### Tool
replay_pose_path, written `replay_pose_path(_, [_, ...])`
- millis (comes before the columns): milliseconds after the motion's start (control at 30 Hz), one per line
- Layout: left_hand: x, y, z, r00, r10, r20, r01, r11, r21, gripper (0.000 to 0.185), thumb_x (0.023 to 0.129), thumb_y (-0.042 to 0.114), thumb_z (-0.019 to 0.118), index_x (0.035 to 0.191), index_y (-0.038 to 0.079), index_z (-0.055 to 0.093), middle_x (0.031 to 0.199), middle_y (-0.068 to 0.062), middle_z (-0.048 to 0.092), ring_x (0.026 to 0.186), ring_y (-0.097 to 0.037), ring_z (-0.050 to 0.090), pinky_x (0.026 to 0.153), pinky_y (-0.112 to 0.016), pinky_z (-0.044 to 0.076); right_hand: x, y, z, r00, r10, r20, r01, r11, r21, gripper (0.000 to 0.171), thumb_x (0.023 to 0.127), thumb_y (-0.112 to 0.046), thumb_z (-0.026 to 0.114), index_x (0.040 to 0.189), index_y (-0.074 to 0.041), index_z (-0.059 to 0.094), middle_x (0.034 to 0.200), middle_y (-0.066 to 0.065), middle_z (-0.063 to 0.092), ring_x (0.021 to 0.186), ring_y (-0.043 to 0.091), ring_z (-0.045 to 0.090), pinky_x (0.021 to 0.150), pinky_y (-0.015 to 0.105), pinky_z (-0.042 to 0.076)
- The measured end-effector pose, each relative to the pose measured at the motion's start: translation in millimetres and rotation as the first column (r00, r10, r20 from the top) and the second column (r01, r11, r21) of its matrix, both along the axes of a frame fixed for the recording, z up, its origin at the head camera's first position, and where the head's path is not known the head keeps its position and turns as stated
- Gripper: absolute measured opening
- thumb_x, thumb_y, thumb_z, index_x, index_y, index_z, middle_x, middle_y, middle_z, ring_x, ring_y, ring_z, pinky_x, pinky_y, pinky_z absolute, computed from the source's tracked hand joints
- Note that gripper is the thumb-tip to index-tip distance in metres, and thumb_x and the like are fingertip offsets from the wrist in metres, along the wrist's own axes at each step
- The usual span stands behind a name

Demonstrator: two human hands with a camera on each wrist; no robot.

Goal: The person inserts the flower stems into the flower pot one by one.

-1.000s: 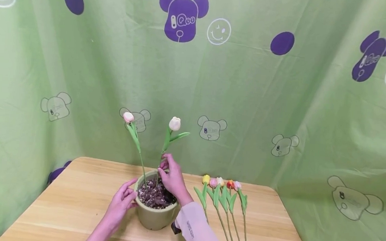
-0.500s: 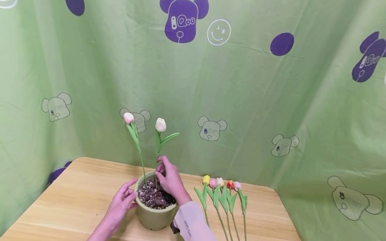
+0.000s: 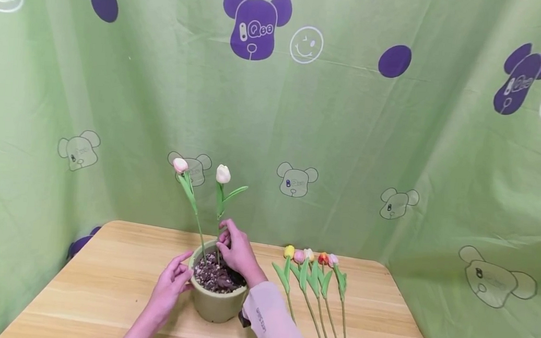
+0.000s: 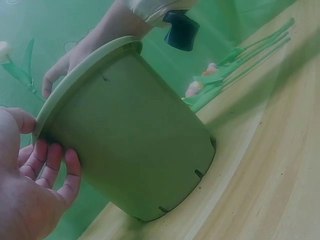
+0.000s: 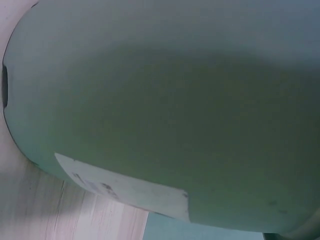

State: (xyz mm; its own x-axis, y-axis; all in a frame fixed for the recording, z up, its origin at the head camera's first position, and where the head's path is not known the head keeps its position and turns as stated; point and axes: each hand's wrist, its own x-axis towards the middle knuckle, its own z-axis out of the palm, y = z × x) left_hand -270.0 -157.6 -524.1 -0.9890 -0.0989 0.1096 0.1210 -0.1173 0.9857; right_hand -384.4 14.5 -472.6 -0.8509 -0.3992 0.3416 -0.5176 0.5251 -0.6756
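- The right hand (image 3: 238,250) pinches the stem of a white tulip (image 3: 223,174) just above the gravel, fingers curled round it.
- That tulip stands nearly upright in the pot (image 3: 217,301), its foot in the gravel (image 3: 216,278).
- A pink tulip (image 3: 180,165) stands in the same pot to its left, leaning left; the two stems are apart.
- The left hand (image 3: 170,285) rests against the pot's left side, fingers relaxed and touching the rim and wall; in the left wrist view the fingertips (image 4: 50,165) lie on the wall under the rim.
- The pot sits on the table (image 3: 102,283), near its front middle.
- Five loose tulips (image 3: 310,276) lie in a row on the table just right of the pot, heads toward the backdrop (image 3: 394,146).
- The right wrist view shows only the pot's wall with a white label (image 5: 125,187).
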Motion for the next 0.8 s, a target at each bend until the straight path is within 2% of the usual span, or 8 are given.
replay_pose_path(500, [0.8,-1.8,0.5,1.0,-0.002,-0.011,0.001,1.0,-0.015,0.057,0.102,0.005,0.055,0.156,0.002,0.037,0.105,-0.013,0.061,0.092,-0.014,0.064,0.086,-0.028,0.061,1.6,-1.8,3.4,0.999,-0.005,0.05,0.004,1.0,0.014,0.04,0.092,-0.001,0.072,0.126,-0.015,0.054,0.095,-0.004,0.065,0.081,0.004,0.06,0.078,0.016,0.057])
replay_pose_path(800, [-1.4,-1.4,-2.1,1.0,0.0,-0.01,0.0,1.0,-0.025,0.056,0.102,0.004,0.055,0.155,0.001,0.038,0.104,-0.012,0.061,0.091,-0.014,0.063,0.085,-0.027,0.062,3.3,-1.8,0.0,0.999,-0.014,0.03,0.014,1.0,0.024,0.039,0.092,-0.002,0.074,0.124,-0.012,0.055,0.095,-0.004,0.065,0.082,0.005,0.061,0.079,0.017,0.058])
